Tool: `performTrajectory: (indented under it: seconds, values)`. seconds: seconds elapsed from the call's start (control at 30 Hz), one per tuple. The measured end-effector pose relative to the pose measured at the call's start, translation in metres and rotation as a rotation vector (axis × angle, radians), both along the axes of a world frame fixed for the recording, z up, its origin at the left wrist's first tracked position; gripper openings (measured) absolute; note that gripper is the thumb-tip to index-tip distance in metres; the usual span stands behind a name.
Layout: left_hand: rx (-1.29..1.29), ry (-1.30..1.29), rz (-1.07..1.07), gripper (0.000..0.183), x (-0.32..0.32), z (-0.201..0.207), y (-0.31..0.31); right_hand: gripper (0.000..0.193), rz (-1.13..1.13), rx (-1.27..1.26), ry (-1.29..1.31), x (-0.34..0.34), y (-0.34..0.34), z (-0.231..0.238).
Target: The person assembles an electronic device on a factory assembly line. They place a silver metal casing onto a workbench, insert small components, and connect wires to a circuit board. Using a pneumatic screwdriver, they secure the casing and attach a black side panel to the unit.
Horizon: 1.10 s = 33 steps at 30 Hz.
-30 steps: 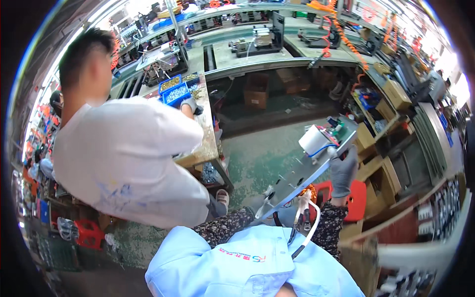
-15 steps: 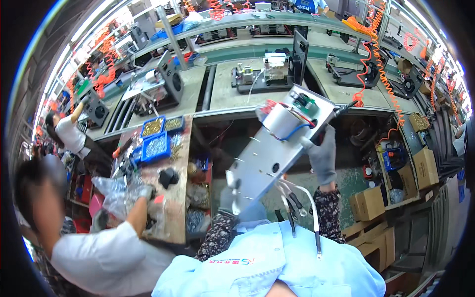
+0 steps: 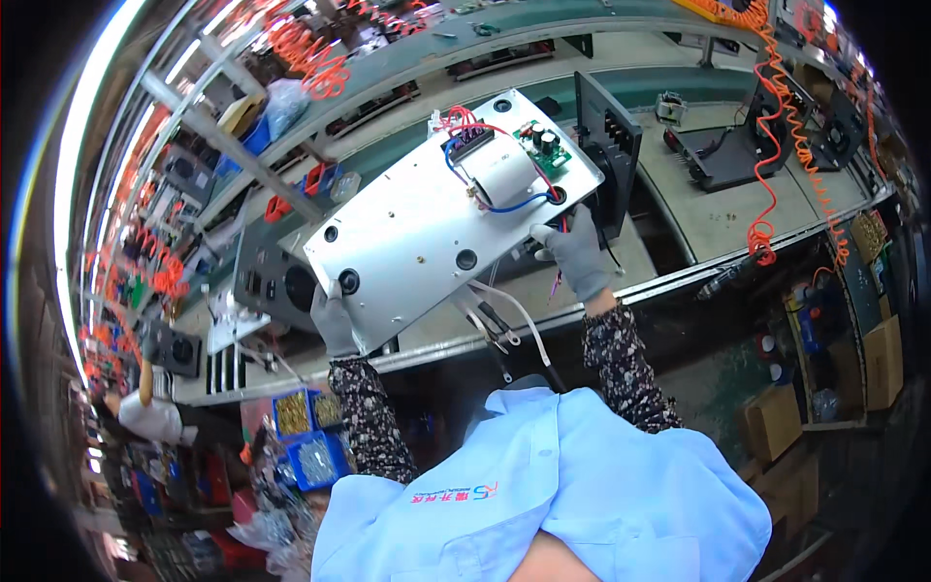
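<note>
Between my two gloved hands is a silver metal panel (image 3: 407,233), tilted and held up over the workbench. On its upper right part sit a white cylinder (image 3: 504,173), a small green circuit board (image 3: 546,145) and red and blue wires. My left hand (image 3: 336,320), in a grey glove, grips the panel's lower left corner. The right edge is in the grip of my right hand (image 3: 579,254), also gloved. White and black cables (image 3: 495,320) with ring terminals hang below the panel. Behind its right end stands a black upright plate with a fan (image 3: 606,160), and the panel hides what lies beneath.
To the left on the bench stands a dark unit with a fan (image 3: 274,281). A black chassis (image 3: 713,155) sits farther right, near a hanging orange coiled hose (image 3: 766,194). Blue bins (image 3: 315,461) of small parts are at lower left, cardboard boxes (image 3: 773,422) at lower right.
Both hands have raised the panel forward, from in front of my body to over the bench. It has turned flatter, and the view has swung.
</note>
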State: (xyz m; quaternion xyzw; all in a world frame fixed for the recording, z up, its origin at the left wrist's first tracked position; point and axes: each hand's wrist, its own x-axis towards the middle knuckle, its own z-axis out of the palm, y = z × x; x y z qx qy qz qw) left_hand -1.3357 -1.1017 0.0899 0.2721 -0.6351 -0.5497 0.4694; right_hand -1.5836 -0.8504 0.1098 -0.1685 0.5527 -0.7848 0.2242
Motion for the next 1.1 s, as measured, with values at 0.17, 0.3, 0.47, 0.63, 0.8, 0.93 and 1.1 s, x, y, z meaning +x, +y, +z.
performTrajectory:
  seconds: [0.17,0.3,0.47,0.63,0.8,0.93,1.1]
  values:
    - [0.069,-0.108,-0.081,0.025,-0.082,-0.001,-0.06,0.051,-0.123,0.194,-0.106,-0.055,-0.034,-0.034]
    - [0.02,-0.319,-0.071,0.023,-0.133,-0.028,-0.087,0.051,-0.141,0.255,-0.235,-0.072,-0.024,-0.05]
    - [0.412,-0.169,-0.205,0.026,-0.148,-0.048,-0.082,0.045,-0.157,0.404,-0.338,-0.058,-0.014,-0.045]
    - [0.261,-0.285,-0.27,0.022,-0.133,-0.068,-0.094,0.041,-0.244,0.396,-0.321,-0.038,-0.008,-0.047]
    - [0.331,-0.208,-0.317,0.023,-0.15,-0.054,-0.09,0.041,-0.288,0.455,-0.268,-0.043,-0.009,-0.049]
    - [0.343,-0.305,-0.282,0.025,-0.142,-0.062,-0.09,0.045,-0.311,0.458,-0.092,-0.052,-0.001,-0.065]
    - [0.431,-0.215,-0.286,0.024,-0.141,-0.056,-0.077,0.06,-0.49,0.734,0.067,-0.076,0.035,-0.086]
